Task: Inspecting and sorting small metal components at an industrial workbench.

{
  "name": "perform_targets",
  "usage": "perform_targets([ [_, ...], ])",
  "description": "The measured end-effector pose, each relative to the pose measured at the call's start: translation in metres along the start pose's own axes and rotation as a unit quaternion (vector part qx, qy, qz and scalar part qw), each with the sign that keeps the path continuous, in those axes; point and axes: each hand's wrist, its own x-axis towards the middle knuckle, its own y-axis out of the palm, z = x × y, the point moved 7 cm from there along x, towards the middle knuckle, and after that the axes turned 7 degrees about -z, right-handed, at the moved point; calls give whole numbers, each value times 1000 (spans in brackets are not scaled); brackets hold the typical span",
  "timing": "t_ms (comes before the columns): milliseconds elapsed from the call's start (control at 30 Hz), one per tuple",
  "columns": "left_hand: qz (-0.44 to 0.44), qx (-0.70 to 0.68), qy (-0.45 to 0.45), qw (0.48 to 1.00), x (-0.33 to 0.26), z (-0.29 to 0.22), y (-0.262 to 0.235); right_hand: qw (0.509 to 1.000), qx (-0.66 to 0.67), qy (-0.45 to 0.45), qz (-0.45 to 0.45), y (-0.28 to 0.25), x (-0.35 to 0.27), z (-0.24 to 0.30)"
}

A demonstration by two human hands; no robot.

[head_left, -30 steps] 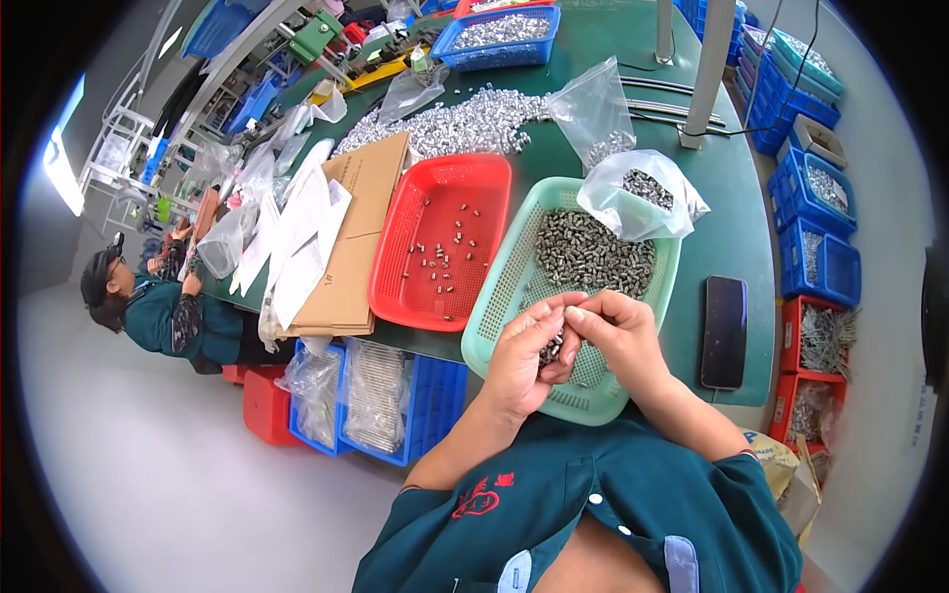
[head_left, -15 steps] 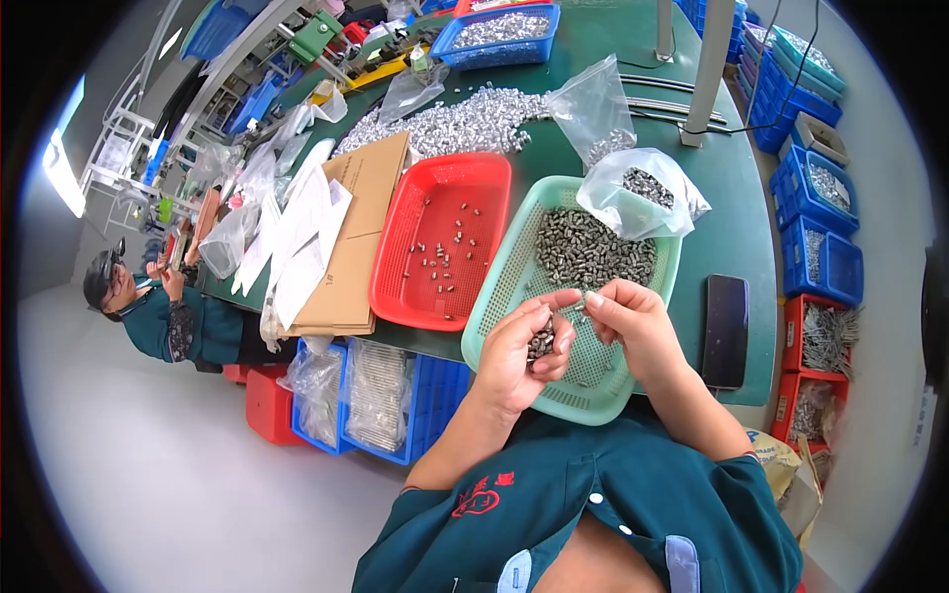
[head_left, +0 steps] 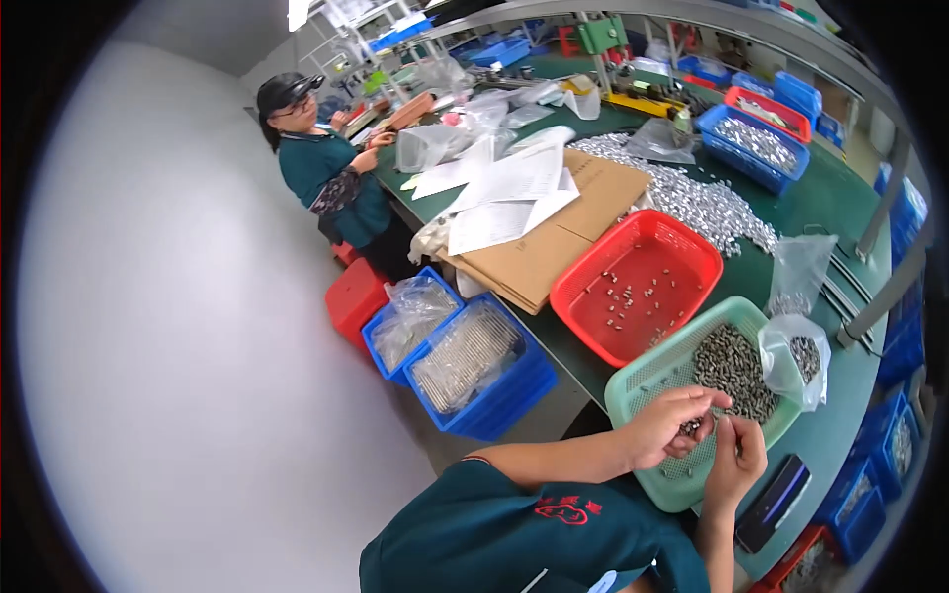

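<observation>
Nearest, the left hand (head_left: 664, 430) curls around a cluster of small metal parts (head_left: 692, 427), while the right hand (head_left: 733, 460) faces it at 4 o'clock, thumb and forefinger brought near each other; whether they close on a part, I cannot tell. Both sit over the green basket (head_left: 654, 378), whose long axis runs from about 8 to 2 o'clock. The main pile (head_left: 736, 366) in it lies at 12 o'clock from the right hand and between 1 and 2 from the left; both hands' fingertips reach its near edge in view, neither clearly nearer. Its cylinders point every way. Farther, at 11 o'clock, the red basket (head_left: 682, 287) stands on the tabletop (head_left: 811, 212), holding scattered parts.
</observation>
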Motion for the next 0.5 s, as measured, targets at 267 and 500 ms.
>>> perform_targets([
  [267, 19, -11, 53, 998, -14, -6, 3, 944, 251, 209, 44, 18, -6, -26],
  [500, 51, -18, 65, 996, -13, -9, 6, 885, 343, 309, 54, 29, -8, -34],
])
